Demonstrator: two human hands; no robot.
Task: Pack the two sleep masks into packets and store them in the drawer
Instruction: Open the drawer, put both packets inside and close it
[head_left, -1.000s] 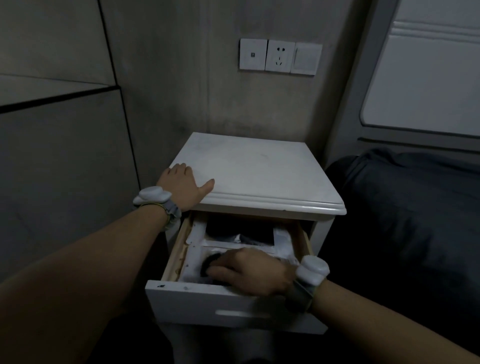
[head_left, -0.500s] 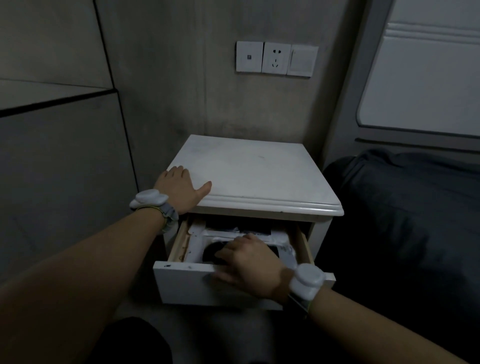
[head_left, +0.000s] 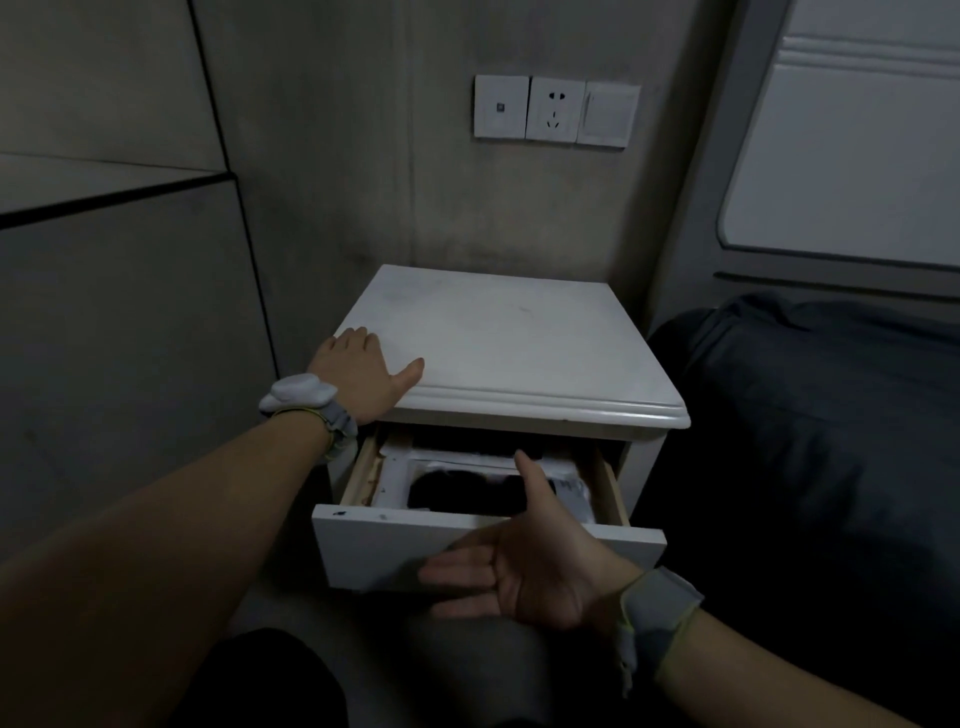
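While drawer (head_left: 467, 545) sits ajar | right hand (head_left: 530, 566) spread, empty | left hand (head_left: 363, 374) flat on nightstand (head_left: 519, 343)

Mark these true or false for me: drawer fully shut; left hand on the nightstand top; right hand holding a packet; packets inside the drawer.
1. The drawer is fully shut. False: it stands partly open.
2. The left hand rests flat on the nightstand top. True.
3. The right hand holds a packet. False: it is open and empty at the drawer front.
4. Packets with dark contents lie inside the drawer. True.
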